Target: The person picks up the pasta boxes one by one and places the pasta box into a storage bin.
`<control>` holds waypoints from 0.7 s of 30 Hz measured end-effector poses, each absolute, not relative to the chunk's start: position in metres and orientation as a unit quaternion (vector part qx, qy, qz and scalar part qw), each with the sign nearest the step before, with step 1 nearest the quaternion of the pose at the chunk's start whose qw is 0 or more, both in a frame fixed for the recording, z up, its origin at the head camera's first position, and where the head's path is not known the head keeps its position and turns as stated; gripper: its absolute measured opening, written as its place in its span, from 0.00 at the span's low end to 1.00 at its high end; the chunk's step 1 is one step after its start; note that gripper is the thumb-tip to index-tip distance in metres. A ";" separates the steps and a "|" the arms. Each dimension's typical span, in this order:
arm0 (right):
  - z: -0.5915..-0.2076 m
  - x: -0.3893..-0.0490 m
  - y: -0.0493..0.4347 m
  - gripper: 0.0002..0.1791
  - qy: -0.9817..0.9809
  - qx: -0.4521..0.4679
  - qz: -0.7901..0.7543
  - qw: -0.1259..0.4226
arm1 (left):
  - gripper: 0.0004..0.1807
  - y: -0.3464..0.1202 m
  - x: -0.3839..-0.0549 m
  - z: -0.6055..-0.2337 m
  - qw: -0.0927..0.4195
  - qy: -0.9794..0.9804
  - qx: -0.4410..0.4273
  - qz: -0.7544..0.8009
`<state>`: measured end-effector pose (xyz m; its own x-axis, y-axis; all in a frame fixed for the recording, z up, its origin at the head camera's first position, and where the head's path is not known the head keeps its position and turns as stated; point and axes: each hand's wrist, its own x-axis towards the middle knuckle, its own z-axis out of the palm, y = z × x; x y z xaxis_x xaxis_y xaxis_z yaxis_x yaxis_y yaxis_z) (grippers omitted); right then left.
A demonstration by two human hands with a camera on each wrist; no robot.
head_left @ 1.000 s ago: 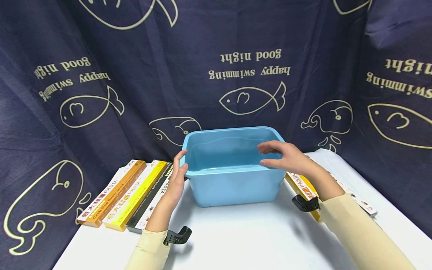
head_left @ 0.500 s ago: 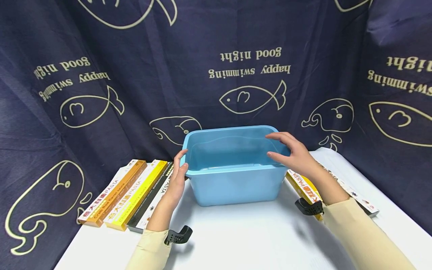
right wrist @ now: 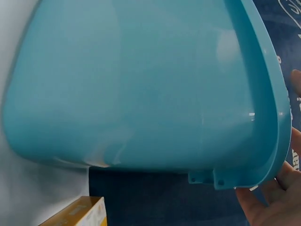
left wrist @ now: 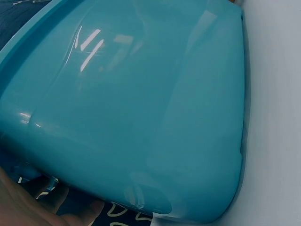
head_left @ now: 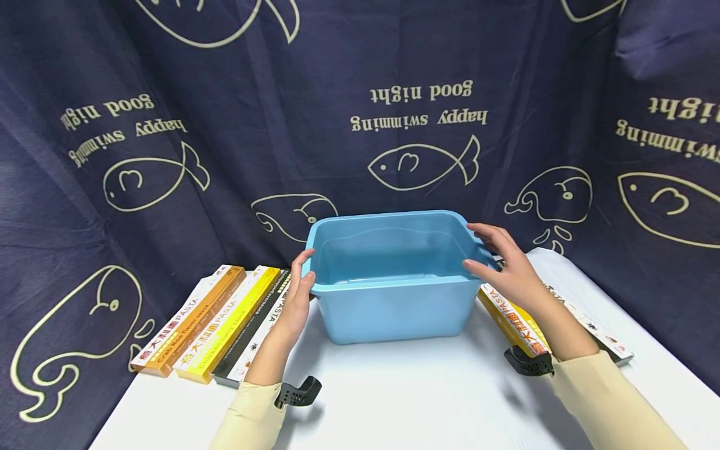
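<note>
A light blue plastic bin stands upright on the white table in the head view. At its left rim, my left hand grips the edge, thumb on top and other fingers partly hidden. My right hand holds the opposite rim, its thumb over the inner side and a finger at the back corner. In the right wrist view, fingers of the right hand reach beneath the rim at the corner. The left wrist view shows part of the left hand beside the bin's side wall.
Left of the bin lie an orange pasta box, a yellow one and a black-and-white one. To its right lie a yellow pasta box and a dark-and-white one. A navy curtain hangs behind.
My right hand has moved right, from over the bin's inside to its right rim, and now holds it. The left hand keeps its grip; the bin stays almost in place.
</note>
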<state>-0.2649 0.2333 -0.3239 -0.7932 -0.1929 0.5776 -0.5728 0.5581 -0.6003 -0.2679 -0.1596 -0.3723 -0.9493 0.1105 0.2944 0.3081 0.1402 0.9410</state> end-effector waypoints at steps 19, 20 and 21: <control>-0.342 -0.245 0.261 0.39 -0.856 0.167 0.437 0.218 | 0.31 -0.160 -0.268 -0.375 0.084 -0.757 -0.141 -0.632; -0.343 -0.244 0.263 0.39 -0.857 0.162 0.438 0.216 | 0.31 -0.160 -0.268 -0.375 0.084 -0.757 -0.142 -0.633; -0.345 -0.244 0.265 0.39 -0.859 0.158 0.438 0.215 | 0.31 -0.160 -0.268 -0.375 0.083 -0.757 -0.142 -0.633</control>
